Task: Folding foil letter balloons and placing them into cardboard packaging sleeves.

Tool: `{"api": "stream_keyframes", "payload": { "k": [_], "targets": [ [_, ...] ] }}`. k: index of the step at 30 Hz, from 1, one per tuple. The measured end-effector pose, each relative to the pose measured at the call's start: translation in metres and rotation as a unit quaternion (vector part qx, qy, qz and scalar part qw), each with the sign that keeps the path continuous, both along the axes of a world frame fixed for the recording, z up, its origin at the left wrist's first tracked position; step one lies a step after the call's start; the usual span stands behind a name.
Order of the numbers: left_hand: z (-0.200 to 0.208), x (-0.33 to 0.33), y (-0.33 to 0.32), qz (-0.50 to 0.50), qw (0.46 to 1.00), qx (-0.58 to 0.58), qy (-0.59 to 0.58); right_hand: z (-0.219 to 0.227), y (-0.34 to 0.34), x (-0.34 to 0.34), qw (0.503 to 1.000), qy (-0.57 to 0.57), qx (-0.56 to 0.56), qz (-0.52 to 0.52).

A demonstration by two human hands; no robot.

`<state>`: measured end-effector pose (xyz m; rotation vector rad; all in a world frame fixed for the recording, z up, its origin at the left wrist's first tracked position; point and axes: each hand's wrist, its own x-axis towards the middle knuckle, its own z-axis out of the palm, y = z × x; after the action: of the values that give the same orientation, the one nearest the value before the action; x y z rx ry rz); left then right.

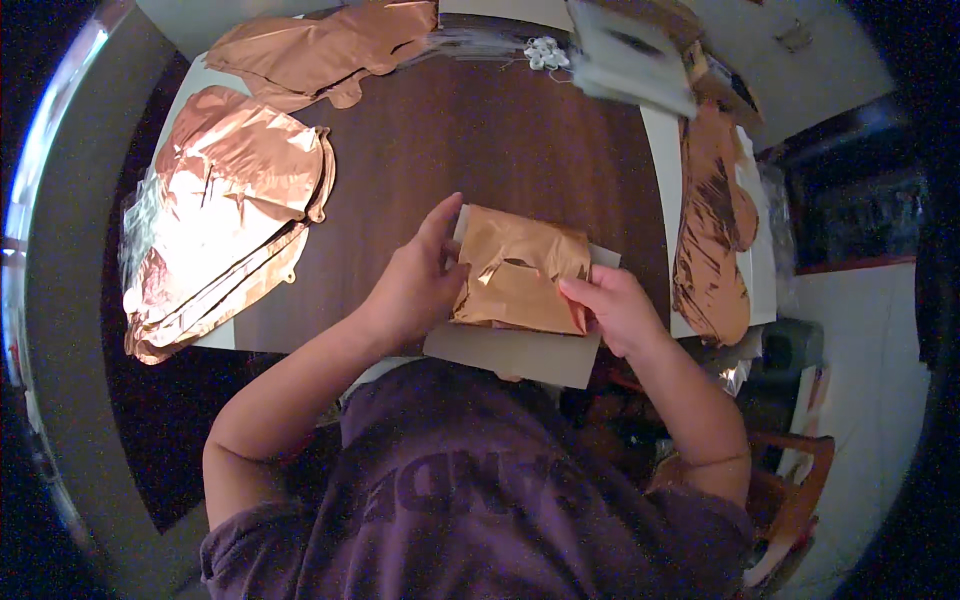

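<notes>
A folded rose-gold foil balloon (520, 270) lies on a grey card sheet (510, 352) just over the table's near edge. My left hand (412, 283) grips the left side of the foil and card, thumb and fingers against them. Pinching the foil's lower right corner, my right hand (612, 305) holds it with thumb on top. Both forearms come up from below, above my dark purple shirt.
A dark brown table (480, 140) carries a pile of flat rose-gold foil balloons (225, 210) at the left, another (330, 45) at the back, and one (712, 225) on the right. Small white pieces (546, 52) and a blurred box (635, 55) sit at the far edge.
</notes>
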<state>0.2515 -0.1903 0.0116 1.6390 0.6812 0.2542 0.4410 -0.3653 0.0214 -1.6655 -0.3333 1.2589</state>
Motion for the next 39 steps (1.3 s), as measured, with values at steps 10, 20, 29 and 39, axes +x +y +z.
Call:
{"api": "stream_keyframes", "payload": {
  "k": [10, 20, 29, 39],
  "targets": [
    [0.010, 0.002, 0.002, -0.049, 0.971, 0.235, -0.015, -0.001, -0.005, -0.001, 0.998, -0.042, 0.008, 0.049],
    [0.001, 0.005, 0.007, -0.065, 0.991, 0.105, -0.050, -0.003, -0.001, 0.005, 0.992, -0.102, -0.019, 0.068],
    [0.005, 0.006, 0.002, 0.017, 0.995, -0.079, -0.050, 0.008, -0.001, 0.009, 0.997, -0.024, -0.050, 0.058],
    [0.011, 0.004, 0.020, -0.147, 0.854, 0.497, 0.041, 0.010, -0.005, 0.009, 0.998, -0.003, -0.029, 0.053]
  ]
}}
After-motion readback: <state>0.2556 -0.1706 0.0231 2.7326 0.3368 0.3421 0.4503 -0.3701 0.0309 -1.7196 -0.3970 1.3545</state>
